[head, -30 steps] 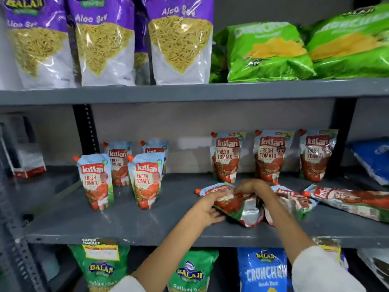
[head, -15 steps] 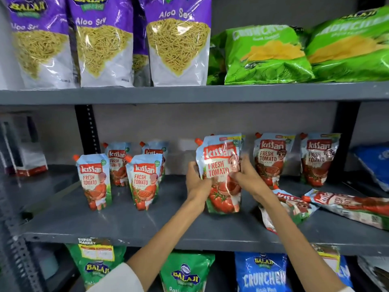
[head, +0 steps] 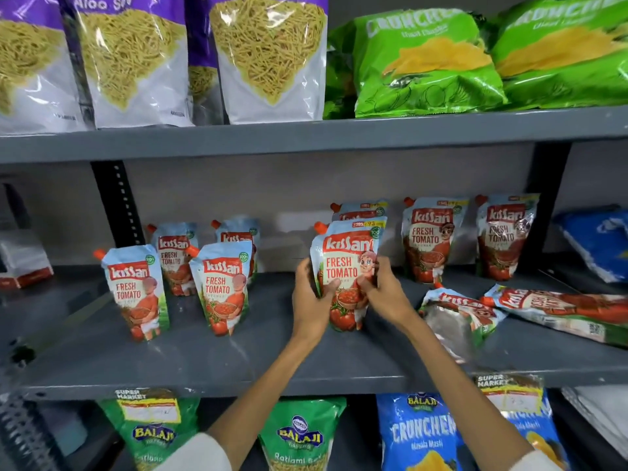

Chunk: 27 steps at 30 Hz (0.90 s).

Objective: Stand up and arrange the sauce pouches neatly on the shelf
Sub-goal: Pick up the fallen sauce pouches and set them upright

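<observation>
Head view: at frame centre, my left hand (head: 311, 297) and right hand (head: 385, 294) were both clamped on 1 upright sauce pouch (head: 348, 277) on the grey shelf (head: 238, 362). It looked soft, slippery and sloshy, so I judged its side seams the best hold. 2 fallen pouches (head: 455, 314) lay lower right.

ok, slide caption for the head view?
Both hands stand a tomato sauce pouch upright on the grey shelf; two pouches lie flat.

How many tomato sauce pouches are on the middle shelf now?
10. Four stand at left; one in both hands, one behind it; two stand at right; two lie flat. More may be hidden.
</observation>
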### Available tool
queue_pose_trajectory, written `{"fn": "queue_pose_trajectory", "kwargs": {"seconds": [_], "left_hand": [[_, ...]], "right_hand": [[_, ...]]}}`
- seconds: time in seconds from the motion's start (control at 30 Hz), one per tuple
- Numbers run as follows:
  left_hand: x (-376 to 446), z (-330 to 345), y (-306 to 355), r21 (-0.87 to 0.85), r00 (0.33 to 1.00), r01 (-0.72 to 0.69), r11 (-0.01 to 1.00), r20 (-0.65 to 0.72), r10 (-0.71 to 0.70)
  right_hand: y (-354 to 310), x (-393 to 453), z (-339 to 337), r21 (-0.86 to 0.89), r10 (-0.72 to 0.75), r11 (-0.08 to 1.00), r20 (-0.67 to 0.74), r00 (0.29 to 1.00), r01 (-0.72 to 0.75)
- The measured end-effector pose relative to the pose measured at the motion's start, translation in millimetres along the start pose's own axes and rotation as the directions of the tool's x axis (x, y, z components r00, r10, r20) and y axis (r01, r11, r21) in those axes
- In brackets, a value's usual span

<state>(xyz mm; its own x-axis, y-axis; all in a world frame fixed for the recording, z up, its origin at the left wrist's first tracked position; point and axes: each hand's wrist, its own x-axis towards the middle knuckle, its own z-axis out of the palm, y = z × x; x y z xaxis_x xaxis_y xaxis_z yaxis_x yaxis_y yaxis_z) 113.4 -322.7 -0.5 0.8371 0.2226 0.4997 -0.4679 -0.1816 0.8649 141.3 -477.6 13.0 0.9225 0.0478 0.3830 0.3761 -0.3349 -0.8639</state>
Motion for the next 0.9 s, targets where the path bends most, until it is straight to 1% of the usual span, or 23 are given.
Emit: {"fn": "queue_pose_trajectory", "kwargs": {"seconds": [0.03,0.1,0.13,0.17,0.2,0.23,0.27,0.3,0.33,0.37,0.4,0.43,0.47,0.5,0.53,0.57,0.6,0.63,0.67,0.77,0.83,0.9], "left_hand": [[-7,0,1,0.051,0.996,-0.049,0.998,-0.069,0.052],[-19,4,6,0.164,0.965,-0.158,0.974,-0.181,0.187],[-25,7,10,0.214,0.94,-0.207,0.954,-0.226,0.255],[-31,11,14,0.258,0.911,-0.253,0.932,-0.26,0.32],[-37,15,19,0.287,0.888,-0.293,0.912,-0.272,0.371],[-41,21,23,0.283,0.886,-0.318,0.905,-0.25,0.39],[-43,27,28,0.24,0.907,-0.328,0.914,-0.191,0.376],[-45,37,32,0.167,0.939,-0.314,0.935,-0.093,0.331],[-43,45,35,0.111,0.962,-0.271,0.956,0.032,0.269],[-41,52,35,0.097,0.966,-0.212,0.972,0.169,0.194],[-37,63,36,0.128,0.95,-0.158,0.979,0.289,0.116],[-31,74,35,0.187,0.926,-0.118,0.975,0.375,0.041],[-25,87,34,0.254,0.905,-0.08,0.964,0.424,-0.037],[-21,98,34,0.314,0.887,-0.015,0.949,0.443,-0.132],[-17,110,33,0.36,0.859,0.086,0.929,0.446,-0.252],[-12,122,33,0.376,0.805,0.226,0.899,0.448,-0.39],[-9,131,34,0.373,0.728,0.38,0.846,0.444,-0.523],[-7,146,39,0.372,0.659,0.487,0.79,0.438,-0.612],[-4,147,39,0.399,0.612,0.522,0.754,0.441,-0.657],[3,154,42,0.48,0.536,0.526,0.702,0.453,-0.712],[1,159,47,0.462,0.455,0.592,0.66,0.485,-0.747],[-5,160,54,0.409,0.393,0.661,0.63,0.526,-0.754]], "right_hand": [[-5,-1,-5,-0.037,-0.008,0.999,-0.033,0.999,0.007],[-14,-6,-25,-0.145,-0.078,0.988,-0.178,0.981,0.053],[-19,-9,-38,-0.218,-0.121,0.974,-0.266,0.956,0.062],[-22,-12,-54,-0.3,-0.136,0.954,-0.339,0.931,0.03],[-24,-15,-72,-0.367,-0.119,0.93,-0.38,0.917,-0.032],[-23,-17,-90,-0.429,-0.048,0.892,-0.404,0.913,-0.143],[-21,-20,-108,-0.478,0.074,0.836,-0.391,0.917,-0.271],[-17,-25,-127,-0.522,0.241,0.753,-0.348,0.906,-0.401],[-15,-29,-140,-0.578,0.41,0.649,-0.283,0.867,-0.495],[-13,-33,-151,-0.628,0.548,0.552,-0.223,0.806,-0.549],[-8,-36,-162,-0.643,0.626,0.502,-0.19,0.756,-0.578],[-4,-38,-169,-0.63,0.675,0.491,-0.163,0.72,-0.602],[2,-40,-176,-0.606,0.709,0.487,-0.146,0.69,-0.629],[8,-40,-180,-0.584,0.746,0.472,-0.135,0.652,-0.661],[16,-41,-184,-0.561,0.781,0.451,-0.128,0.611,-0.694],[23,-40,-187,-0.54,0.807,0.437,-0.118,0.578,-0.72],[30,-40,-187,-0.522,0.819,0.432,-0.115,0.563,-0.735],[38,-38,-195,-0.522,0.814,0.44,-0.112,0.57,-0.731],[43,-37,-191,-0.52,0.802,0.455,-0.114,0.587,-0.723],[54,-31,-186,-0.483,0.75,0.553,-0.065,0.658,-0.679],[60,-29,-187,-0.435,0.721,0.624,0.001,0.693,-0.649],[60,-31,-190,-0.419,0.702,0.66,0.048,0.711,-0.623]]}}
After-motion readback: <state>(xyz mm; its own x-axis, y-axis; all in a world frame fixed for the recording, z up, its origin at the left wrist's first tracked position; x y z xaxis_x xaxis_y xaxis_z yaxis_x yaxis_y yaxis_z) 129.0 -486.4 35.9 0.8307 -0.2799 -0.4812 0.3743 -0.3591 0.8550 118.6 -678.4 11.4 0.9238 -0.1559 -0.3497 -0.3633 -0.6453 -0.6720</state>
